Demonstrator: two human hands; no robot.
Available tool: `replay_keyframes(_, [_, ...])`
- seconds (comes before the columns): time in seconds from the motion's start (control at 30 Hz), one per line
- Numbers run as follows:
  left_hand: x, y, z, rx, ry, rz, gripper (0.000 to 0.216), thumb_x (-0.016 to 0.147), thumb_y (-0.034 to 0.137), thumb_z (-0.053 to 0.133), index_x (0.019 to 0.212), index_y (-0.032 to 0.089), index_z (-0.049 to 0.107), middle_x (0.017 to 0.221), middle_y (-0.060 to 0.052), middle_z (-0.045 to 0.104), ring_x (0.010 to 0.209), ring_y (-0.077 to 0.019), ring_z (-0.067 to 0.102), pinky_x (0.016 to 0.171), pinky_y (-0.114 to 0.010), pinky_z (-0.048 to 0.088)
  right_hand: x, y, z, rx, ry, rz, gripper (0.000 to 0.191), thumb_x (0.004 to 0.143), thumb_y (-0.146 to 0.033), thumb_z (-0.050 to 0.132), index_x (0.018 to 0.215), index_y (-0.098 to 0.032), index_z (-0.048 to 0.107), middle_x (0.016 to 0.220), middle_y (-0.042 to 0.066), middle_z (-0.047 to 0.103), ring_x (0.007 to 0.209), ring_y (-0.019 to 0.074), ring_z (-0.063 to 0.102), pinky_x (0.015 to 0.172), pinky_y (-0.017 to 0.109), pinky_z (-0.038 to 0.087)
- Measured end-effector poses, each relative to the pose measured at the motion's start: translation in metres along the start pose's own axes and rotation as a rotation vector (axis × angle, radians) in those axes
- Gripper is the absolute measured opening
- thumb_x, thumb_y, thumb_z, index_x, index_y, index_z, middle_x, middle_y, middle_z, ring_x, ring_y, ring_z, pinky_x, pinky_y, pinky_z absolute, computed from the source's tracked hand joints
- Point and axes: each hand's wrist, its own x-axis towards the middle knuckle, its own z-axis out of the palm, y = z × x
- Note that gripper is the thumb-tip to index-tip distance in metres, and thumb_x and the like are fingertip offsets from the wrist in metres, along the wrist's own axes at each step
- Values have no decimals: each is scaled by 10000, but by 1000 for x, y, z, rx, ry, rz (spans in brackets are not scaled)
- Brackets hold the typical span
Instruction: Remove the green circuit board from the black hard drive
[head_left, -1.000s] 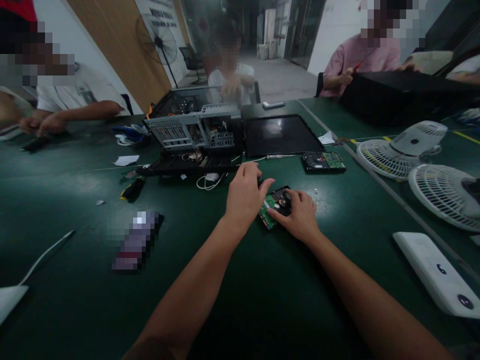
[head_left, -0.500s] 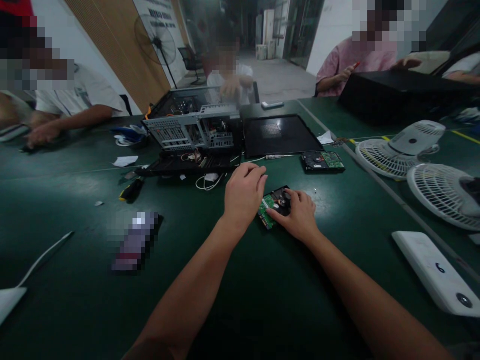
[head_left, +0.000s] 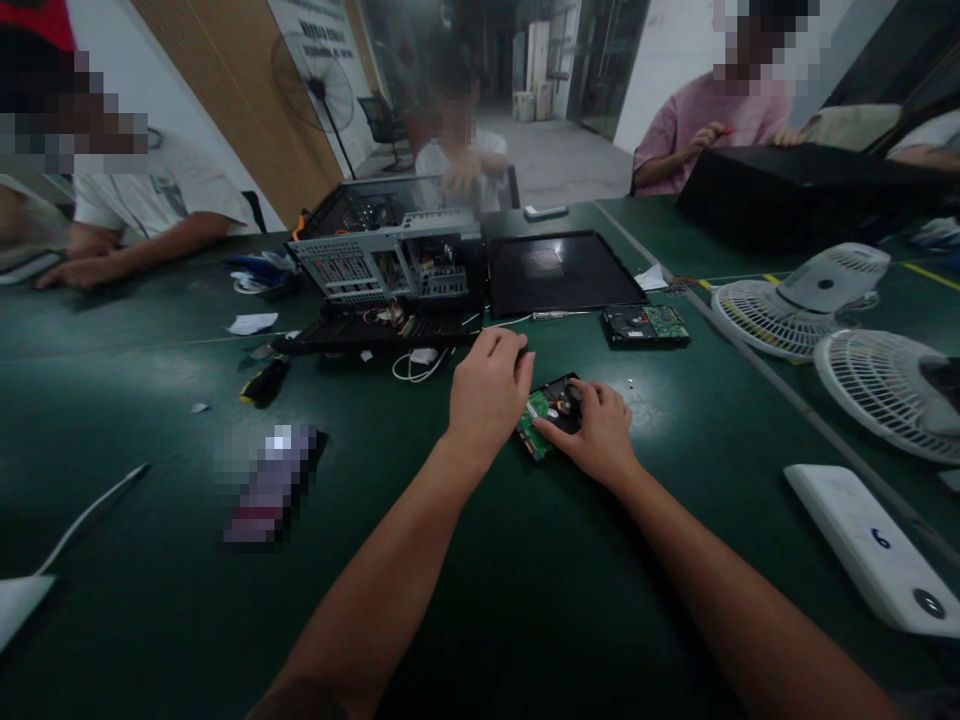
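A hard drive lies tilted on the green table with its green circuit board up. My right hand grips it from the right, thumb on the board and fingers by the far right edge. Just left of the drive, slightly raised, is my left hand. Its fingers are curled together, and what they hold, if anything, is hidden behind the hand. A second hard drive rests farther back to the right. Behind my hands, a thin screwdriver lies beside a black panel.
An opened computer case stands at the back. A yellow-black screwdriver and a blurred-out phone lie left. White fans and a white power bank are right. Several people sit around the table, one behind a black case.
My two hands and the hard drive stay almost still. The person in pink at the back right has shifted their hands slightly, and the person at the left has moved an arm.
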Motion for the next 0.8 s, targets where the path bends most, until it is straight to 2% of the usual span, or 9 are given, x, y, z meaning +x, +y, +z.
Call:
replay_keyframes(0.23, [-1, -2, 2, -41, 10, -42, 197, 896, 209, 747, 1006, 201, 583, 1054, -68, 667, 987, -225, 662, 876, -393, 582, 0, 0, 0, -6, -4, 4, 825, 795, -759, 621, 1397, -202, 535, 1306, 189, 560, 1224, 398, 490, 1013, 561, 378])
replay_keyframes(0.43, [0, -1, 2, -56, 32, -68, 222, 880, 151, 739, 964, 204, 541, 1087, -61, 598, 1020, -219, 622, 862, -364, 577, 0, 0, 0, -1, -5, -4, 819, 798, -766, 613, 1395, -211, 535, 1304, 187, 568, 1226, 397, 494, 1013, 557, 375])
replay_keyframes(0.53, [1, 1, 0, -9, 9, -43, 176, 907, 116, 674, 1018, 206, 572, 1091, -72, 590, 1045, -240, 610, 922, -404, 555, 0, 0, -1, -4, -10, 2, 826, 797, -764, 616, 1400, -206, 525, 1300, 185, 571, 1227, 392, 499, 1014, 548, 377])
replay_keyframes(0.63, [0, 2, -1, 37, -23, -34, 230, 923, 96, 624, 1122, 210, 601, 1131, -98, 578, 1095, -269, 588, 961, -444, 532, 0, 0, -1, -4, -5, 10, 849, 793, -765, 619, 1414, -196, 509, 1298, 191, 571, 1226, 395, 499, 1011, 542, 378])
replay_keyframes(0.8, [1, 5, -3, -57, -105, -54, 255, 942, 90, 591, 1172, 198, 613, 1142, -96, 603, 1080, -243, 601, 970, -418, 524, -1, 1, 1, 5, 13, 1, 871, 793, -763, 621, 1433, -188, 487, 1301, 195, 567, 1226, 397, 493, 1011, 546, 374])
